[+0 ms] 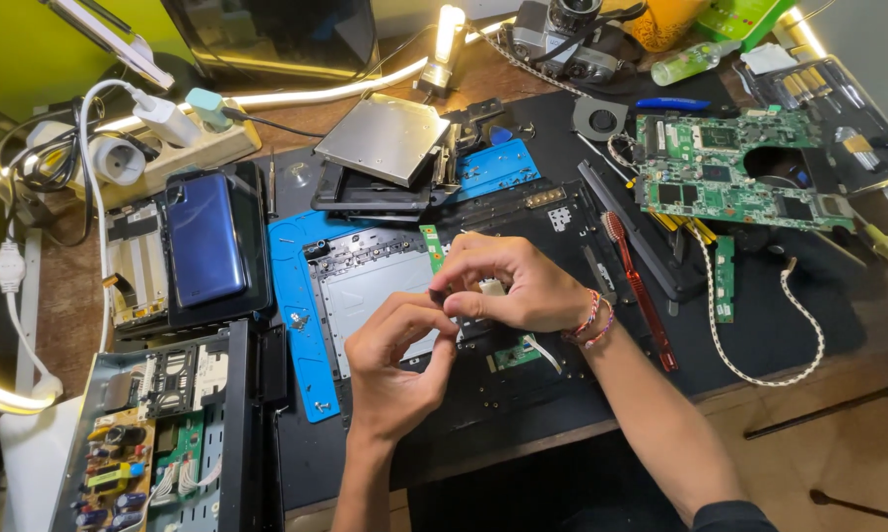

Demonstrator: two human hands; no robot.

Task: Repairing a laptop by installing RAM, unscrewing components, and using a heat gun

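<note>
Both hands were bunched together over the middle of the bench. Right hand [513, 286] was pinched shut on a small whitish part [490, 288], prob a connector or plastic clip, and the left hand [396, 360] came up from below w/ thumb and forefinger closed against that same bit. So the part sat between the two sets of fingertips, just above the laptop palmrest shell [370, 286] lying on the blue repair mat [291, 296].

Looked to me like a fiddly seat-or-free step on that little piece, w/ a white flat ribbon cable [542, 352] trailing near a small green board [511, 357]. Next move prob needs a steady, light pull or push in line w/ the socket, no twisting.

Further out: red toothbrush [641, 291], green motherboard [729, 169], silver optical drive [385, 138], blue phone [204, 236], open power supply [158, 433].

Hard to tell: fingers covered most of the part, so couldn't say what it attached to, or whether the cable was joined to it.
</note>
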